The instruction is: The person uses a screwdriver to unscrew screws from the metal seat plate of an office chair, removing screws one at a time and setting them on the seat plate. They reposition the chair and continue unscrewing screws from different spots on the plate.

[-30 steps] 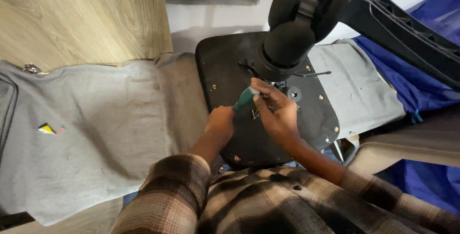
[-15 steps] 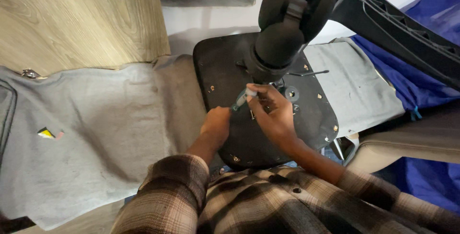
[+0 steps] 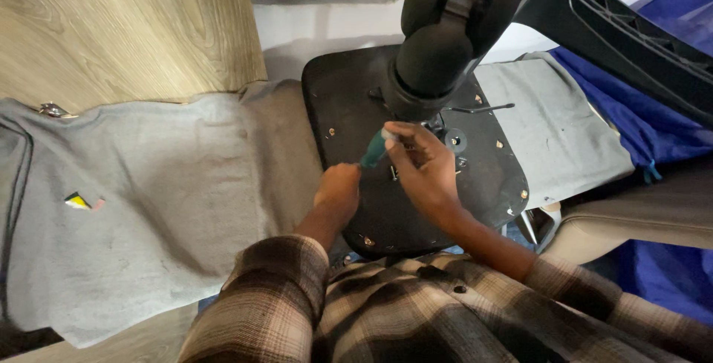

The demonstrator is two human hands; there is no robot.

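At frame centre a teal-handled screwdriver (image 3: 373,152) is gripped by the right hand (image 3: 423,166), the left hand (image 3: 338,190) closed at its lower end, on the black seat plate (image 3: 349,110), several screws already seated.

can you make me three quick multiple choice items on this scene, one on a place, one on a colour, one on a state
1. Where does the black seat plate lie?
A. on a grey cloth
B. on bare wooden floor
C. in a cardboard box

2. What colour is the handle of the screwdriver?
A. red
B. teal green
C. yellow

3. What is the right hand doing?
A. lying flat and open on the cloth
B. gripping the screwdriver's handle
C. holding the chair's star base

Answers:
1. A, the grey cloth spreads out from under the plate on both sides.
2. B, the handle shows teal green between the two hands.
3. B, its fingers close round the handle, while the left hand rests on the plate by the tool's lower end.
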